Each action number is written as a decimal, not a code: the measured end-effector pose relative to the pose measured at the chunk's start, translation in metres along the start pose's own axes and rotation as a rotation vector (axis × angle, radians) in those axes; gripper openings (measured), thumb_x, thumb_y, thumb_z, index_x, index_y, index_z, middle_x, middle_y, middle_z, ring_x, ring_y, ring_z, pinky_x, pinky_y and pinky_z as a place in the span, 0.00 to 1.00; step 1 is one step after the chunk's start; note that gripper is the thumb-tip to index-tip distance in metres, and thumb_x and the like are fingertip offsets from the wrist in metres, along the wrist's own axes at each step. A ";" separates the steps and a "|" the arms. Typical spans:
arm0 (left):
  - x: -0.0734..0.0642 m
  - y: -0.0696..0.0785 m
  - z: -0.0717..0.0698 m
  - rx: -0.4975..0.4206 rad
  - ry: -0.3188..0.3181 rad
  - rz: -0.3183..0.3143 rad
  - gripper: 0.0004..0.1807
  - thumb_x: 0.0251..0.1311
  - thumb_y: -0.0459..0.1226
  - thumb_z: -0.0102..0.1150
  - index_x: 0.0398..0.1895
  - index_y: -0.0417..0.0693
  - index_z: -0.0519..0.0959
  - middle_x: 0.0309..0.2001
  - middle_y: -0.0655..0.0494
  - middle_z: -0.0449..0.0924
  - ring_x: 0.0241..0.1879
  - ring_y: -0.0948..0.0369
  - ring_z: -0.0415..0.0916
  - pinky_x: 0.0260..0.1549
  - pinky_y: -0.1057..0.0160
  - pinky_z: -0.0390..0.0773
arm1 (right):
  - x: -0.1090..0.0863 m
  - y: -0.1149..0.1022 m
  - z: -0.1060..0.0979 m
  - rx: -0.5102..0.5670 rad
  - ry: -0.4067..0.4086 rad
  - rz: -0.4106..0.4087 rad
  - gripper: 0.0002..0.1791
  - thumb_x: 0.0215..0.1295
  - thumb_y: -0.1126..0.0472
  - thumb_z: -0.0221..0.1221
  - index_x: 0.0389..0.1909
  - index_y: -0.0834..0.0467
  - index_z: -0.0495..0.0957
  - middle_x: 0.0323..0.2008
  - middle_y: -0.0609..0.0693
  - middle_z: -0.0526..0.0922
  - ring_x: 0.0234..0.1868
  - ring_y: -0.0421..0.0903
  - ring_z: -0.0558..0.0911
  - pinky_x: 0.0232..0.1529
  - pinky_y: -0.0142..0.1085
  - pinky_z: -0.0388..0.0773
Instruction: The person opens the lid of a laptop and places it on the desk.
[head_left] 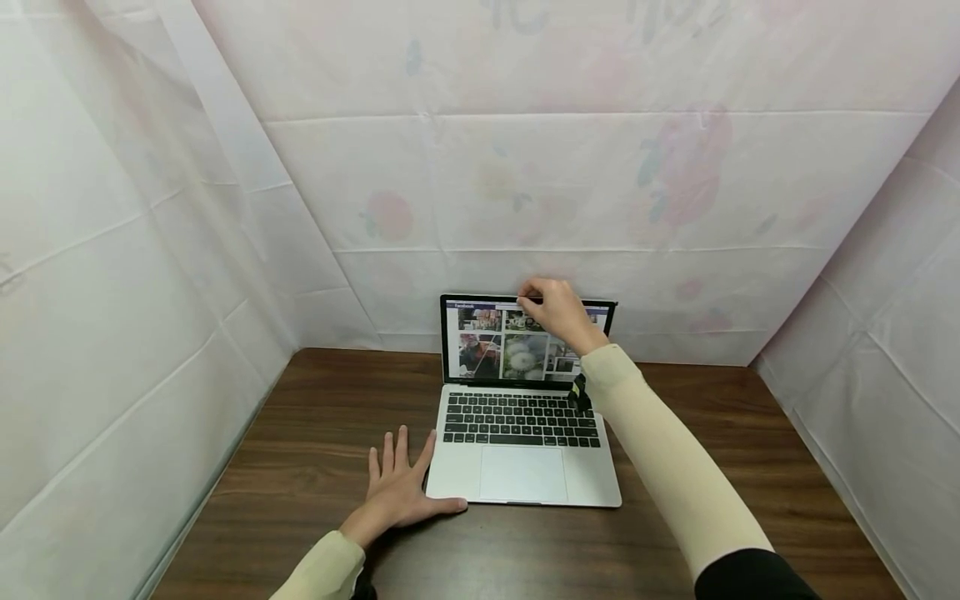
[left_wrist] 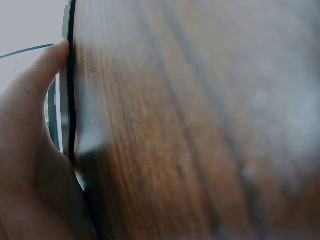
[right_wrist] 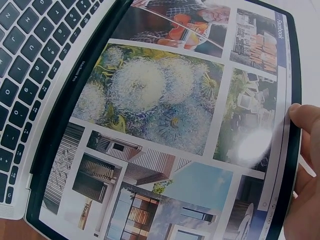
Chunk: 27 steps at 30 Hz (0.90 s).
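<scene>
An open silver laptop (head_left: 522,475) lies on the table, its lit screen (right_wrist: 145,90) showing a page of pictures. My right hand (head_left: 558,312) pinches the top edge of the screen. In the right wrist view its thumb (right_wrist: 304,116) lies on the black bezel, with the other fingers behind the lid. My left hand (head_left: 401,492) rests at the laptop's front left corner with fingers spread and straight. Its thumb (left_wrist: 52,57) lies along the front edge of the base, as the left wrist view also shows.
The brown wooden table (head_left: 285,467) extends on both sides of the laptop. A pale patterned cloth (head_left: 517,192) hangs close behind the screen, and white cloth walls (head_left: 112,292) stand at left and right.
</scene>
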<state>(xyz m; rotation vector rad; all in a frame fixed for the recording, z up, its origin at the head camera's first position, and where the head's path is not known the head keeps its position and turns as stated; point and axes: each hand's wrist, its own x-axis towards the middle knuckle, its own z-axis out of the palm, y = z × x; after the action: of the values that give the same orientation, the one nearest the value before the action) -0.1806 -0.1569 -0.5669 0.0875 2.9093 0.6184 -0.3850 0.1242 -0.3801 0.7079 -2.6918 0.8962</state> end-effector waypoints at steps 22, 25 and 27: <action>0.004 0.000 0.006 0.018 0.012 -0.001 0.76 0.29 0.87 0.57 0.84 0.64 0.48 0.83 0.35 0.31 0.81 0.35 0.24 0.74 0.30 0.24 | -0.002 0.003 0.001 -0.002 0.034 0.018 0.08 0.74 0.58 0.62 0.47 0.57 0.84 0.44 0.53 0.88 0.44 0.49 0.87 0.49 0.44 0.84; 0.003 0.000 0.005 0.011 0.018 0.002 0.76 0.29 0.86 0.59 0.84 0.63 0.49 0.83 0.34 0.32 0.81 0.35 0.25 0.73 0.30 0.24 | -0.003 0.002 0.002 0.001 0.035 0.020 0.08 0.74 0.58 0.62 0.46 0.57 0.84 0.44 0.53 0.88 0.42 0.48 0.87 0.47 0.44 0.84; 0.002 0.001 0.004 0.011 0.007 -0.003 0.76 0.29 0.86 0.58 0.84 0.63 0.48 0.83 0.34 0.31 0.81 0.35 0.24 0.73 0.30 0.24 | -0.003 0.002 0.001 -0.001 0.036 0.020 0.08 0.74 0.58 0.62 0.46 0.57 0.84 0.44 0.53 0.88 0.42 0.48 0.87 0.47 0.44 0.84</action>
<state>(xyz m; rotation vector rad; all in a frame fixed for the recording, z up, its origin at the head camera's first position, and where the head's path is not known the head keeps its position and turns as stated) -0.1821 -0.1542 -0.5703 0.0826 2.9195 0.6041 -0.3832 0.1259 -0.3833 0.6592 -2.6724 0.9042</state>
